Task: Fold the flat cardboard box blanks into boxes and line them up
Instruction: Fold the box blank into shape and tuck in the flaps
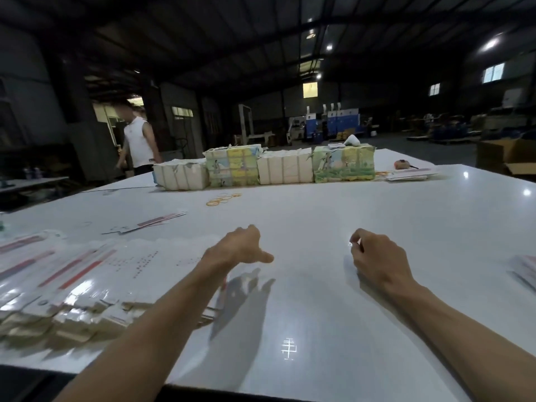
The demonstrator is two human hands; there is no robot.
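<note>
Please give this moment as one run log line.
left hand: open, empty | right hand: curled, empty | blank stack: flat, at left

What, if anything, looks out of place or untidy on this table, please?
The yellow rubber bands lie loose and scattered on the table in front of the bundles. The big stack of flat blanks at the left lies fanned out rather than squared, and a few blanks lie askew beyond it.

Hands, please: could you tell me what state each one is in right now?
Left hand: thumb out, fingers hidden behind the hand; cannot be told.
Right hand: closed, fingers curled, holding nothing visible.
</note>
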